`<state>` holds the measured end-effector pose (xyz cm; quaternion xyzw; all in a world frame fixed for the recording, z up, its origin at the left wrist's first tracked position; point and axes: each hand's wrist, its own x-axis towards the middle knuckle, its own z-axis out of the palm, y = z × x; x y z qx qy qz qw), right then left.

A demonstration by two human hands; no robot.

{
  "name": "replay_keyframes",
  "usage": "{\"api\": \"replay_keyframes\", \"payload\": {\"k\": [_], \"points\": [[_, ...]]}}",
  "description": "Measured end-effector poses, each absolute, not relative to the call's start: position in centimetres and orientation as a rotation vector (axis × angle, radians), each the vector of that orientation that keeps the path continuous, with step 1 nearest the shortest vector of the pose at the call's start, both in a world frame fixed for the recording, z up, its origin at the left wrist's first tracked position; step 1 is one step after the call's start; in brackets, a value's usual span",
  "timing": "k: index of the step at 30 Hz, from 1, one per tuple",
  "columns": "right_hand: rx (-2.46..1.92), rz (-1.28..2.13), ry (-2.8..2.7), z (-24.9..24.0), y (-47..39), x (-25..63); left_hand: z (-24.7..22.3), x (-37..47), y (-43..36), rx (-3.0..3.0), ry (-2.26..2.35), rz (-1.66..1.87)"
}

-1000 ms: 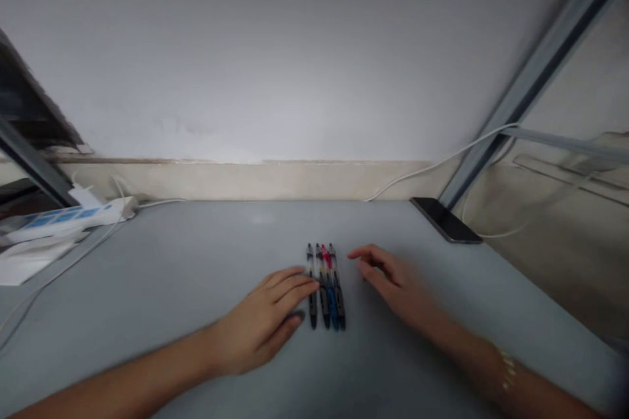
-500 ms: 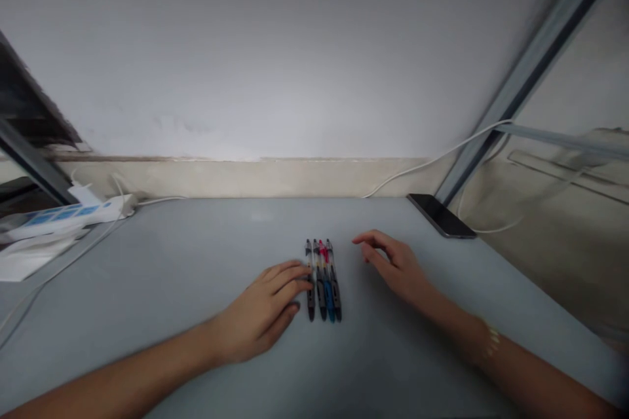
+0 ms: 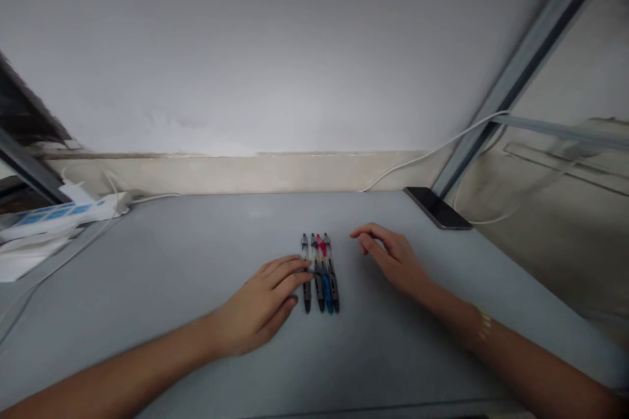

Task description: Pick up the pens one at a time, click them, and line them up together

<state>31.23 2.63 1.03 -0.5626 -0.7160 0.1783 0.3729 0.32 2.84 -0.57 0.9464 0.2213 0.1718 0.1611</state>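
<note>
My left hand (image 3: 263,304), fingers loose, lies across the leftmost pen (image 3: 307,294); my right hand (image 3: 396,260), unclenched, is near three other pens (image 3: 327,291).

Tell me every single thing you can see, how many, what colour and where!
Pens: 4, three dark, one red and blue, side by side mid-table
Table: 1, grey, under the pens
Phone: 1, black, far right corner
Power strip: 1, white and blue, left
Plug: 1, white, at the strip
Paper: white, left edge, count unclear
Cables: several, white, both sides
Wall: 1, pale, behind
Posts: 2, grey, one each side
Bracelet: 1, pale, right wrist
Left hand: 1, bare, fingertips at the leftmost pen
Right hand: 1, bare, right of the pens, apart
</note>
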Motion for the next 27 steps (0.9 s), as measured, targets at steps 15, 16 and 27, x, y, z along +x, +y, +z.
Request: {"api": "replay_keyframes", "payload": {"k": [15,16,27], "points": [[-1.374,0.567,-1.85,1.7,1.4,30.1,0.0,0.6,3.1,2.721,0.735,0.576],[-1.376,0.583,-1.845,1.8,1.4,30.0,0.0,0.7,3.0,2.716,0.749,0.574],[-1.415,0.754,-1.832,1.8,0.2,29.1,-0.6,-0.2,4.2,2.704,0.962,0.534]]}}
